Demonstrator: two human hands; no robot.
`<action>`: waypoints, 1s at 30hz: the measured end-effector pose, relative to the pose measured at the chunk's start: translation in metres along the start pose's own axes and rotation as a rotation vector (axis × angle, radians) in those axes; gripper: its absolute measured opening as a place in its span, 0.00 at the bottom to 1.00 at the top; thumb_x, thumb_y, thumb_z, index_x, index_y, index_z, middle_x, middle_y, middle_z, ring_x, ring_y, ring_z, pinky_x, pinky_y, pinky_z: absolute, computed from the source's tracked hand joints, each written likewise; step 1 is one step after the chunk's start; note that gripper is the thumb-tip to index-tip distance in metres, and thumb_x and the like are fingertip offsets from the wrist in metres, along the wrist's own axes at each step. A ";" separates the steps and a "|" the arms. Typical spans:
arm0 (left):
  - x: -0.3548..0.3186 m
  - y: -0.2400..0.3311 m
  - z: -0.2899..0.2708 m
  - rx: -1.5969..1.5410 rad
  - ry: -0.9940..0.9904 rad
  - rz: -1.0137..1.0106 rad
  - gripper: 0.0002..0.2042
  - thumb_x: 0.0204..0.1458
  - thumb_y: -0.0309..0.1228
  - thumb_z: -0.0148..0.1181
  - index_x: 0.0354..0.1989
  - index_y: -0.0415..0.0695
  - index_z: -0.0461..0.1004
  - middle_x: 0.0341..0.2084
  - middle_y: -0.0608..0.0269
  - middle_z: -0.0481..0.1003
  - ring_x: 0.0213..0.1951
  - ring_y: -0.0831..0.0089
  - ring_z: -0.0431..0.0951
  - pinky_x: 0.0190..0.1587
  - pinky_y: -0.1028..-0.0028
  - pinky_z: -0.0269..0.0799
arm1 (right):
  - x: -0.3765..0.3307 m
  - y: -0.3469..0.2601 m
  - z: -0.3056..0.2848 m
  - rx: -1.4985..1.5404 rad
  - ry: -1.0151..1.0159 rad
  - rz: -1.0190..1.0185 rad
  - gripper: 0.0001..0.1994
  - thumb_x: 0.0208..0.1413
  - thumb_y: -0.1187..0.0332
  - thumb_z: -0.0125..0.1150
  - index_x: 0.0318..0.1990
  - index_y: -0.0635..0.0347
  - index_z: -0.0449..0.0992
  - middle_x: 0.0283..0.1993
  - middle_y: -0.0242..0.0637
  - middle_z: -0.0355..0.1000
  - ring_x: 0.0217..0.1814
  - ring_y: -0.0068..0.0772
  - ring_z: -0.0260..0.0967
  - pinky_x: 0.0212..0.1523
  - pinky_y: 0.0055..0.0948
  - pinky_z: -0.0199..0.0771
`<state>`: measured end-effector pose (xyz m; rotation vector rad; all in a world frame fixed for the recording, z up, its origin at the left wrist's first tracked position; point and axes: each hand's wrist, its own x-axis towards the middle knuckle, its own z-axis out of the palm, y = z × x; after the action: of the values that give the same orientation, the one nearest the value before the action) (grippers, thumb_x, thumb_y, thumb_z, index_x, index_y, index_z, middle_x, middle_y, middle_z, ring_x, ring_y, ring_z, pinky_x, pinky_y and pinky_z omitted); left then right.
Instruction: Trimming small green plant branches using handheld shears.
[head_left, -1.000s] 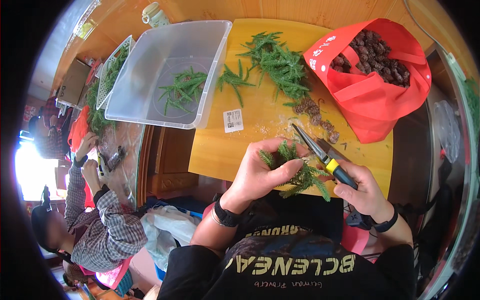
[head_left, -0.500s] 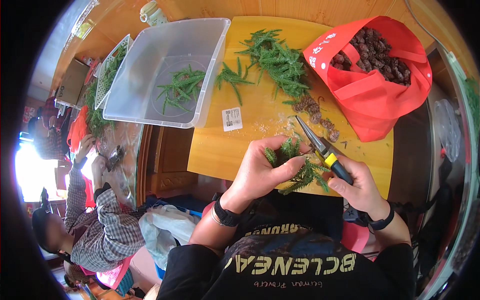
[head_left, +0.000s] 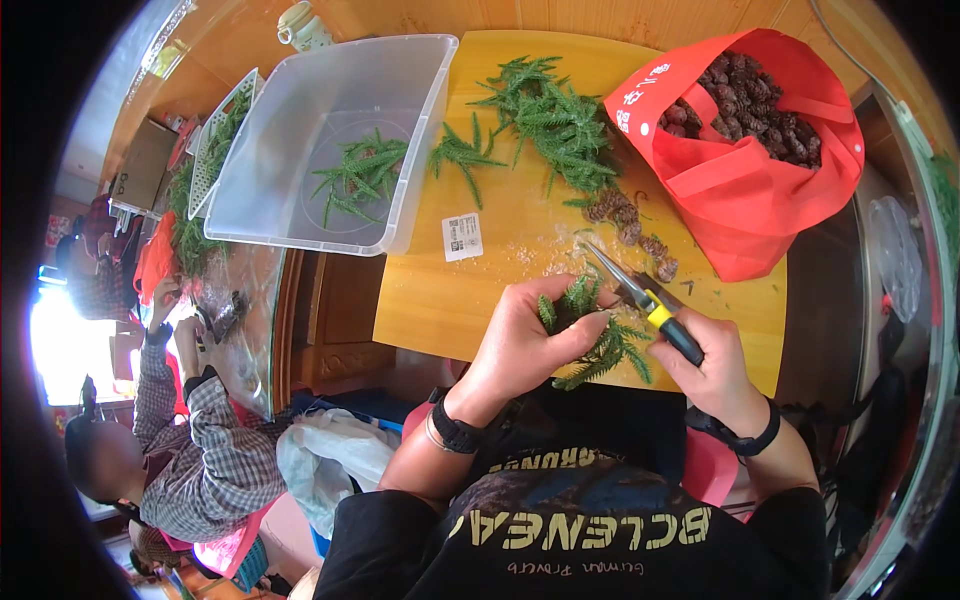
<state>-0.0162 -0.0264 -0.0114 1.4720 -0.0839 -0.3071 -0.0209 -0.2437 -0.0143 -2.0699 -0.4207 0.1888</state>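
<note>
My left hand (head_left: pixel 535 335) is closed round a green artificial pine sprig (head_left: pixel 610 350), whose needles stick out above the thumb and below the fingers. In my right hand (head_left: pixel 715 365) are long-nose pliers (head_left: pixel 650 308) with yellow and black handles. Their jaws point up and to the left, just beyond the sprig. Whether they grip anything is hidden from me. Several brown pine cones (head_left: pixel 628 222) lie in a row past the pliers' tip. Behind them spreads a pile of loose green sprigs (head_left: pixel 560 125) on the yellow table (head_left: pixel 440 315).
A clear plastic bin (head_left: pixel 300 115) holding a sprig cluster (head_left: pixel 365 175) stands at the left. At the right is a red bag (head_left: pixel 720 205) full of pine cones (head_left: pixel 745 100). A white label (head_left: pixel 462 237) lies on the table. Another person (head_left: pixel 200 450) works at the far left.
The pliers and my right hand have shifted slightly to the left. My left hand keeps its hold on the sprig and has barely moved.
</note>
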 end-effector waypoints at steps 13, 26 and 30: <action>-0.002 -0.011 -0.016 -0.636 -0.189 -0.181 0.08 0.48 0.25 0.55 0.37 0.41 0.72 0.31 0.69 0.72 0.23 0.86 0.65 0.24 0.85 0.59 | 0.002 0.006 -0.030 0.072 -0.196 -0.195 0.14 0.41 0.66 0.62 0.34 0.65 0.75 0.36 0.39 0.75 0.49 0.44 0.66 0.52 0.37 0.61; -0.007 0.000 -0.012 -0.665 -0.139 -0.233 0.10 0.44 0.24 0.56 0.36 0.37 0.69 0.27 0.58 0.72 0.27 0.72 0.70 0.30 0.77 0.65 | -0.004 -0.002 -0.031 -0.165 -0.066 -0.313 0.13 0.39 0.66 0.68 0.22 0.65 0.70 0.24 0.44 0.69 0.34 0.49 0.68 0.34 0.36 0.68; -0.004 0.008 -0.003 -0.029 0.083 0.125 0.07 0.44 0.19 0.56 0.33 0.37 0.73 0.26 0.65 0.73 0.27 0.80 0.70 0.30 0.78 0.66 | -0.009 -0.012 -0.027 -0.209 0.069 -0.317 0.15 0.39 0.68 0.67 0.19 0.65 0.64 0.20 0.45 0.63 0.27 0.49 0.66 0.27 0.35 0.65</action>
<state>-0.0182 -0.0218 -0.0032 1.4422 -0.1037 -0.1446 -0.0235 -0.2627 0.0093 -2.1715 -0.7442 -0.1214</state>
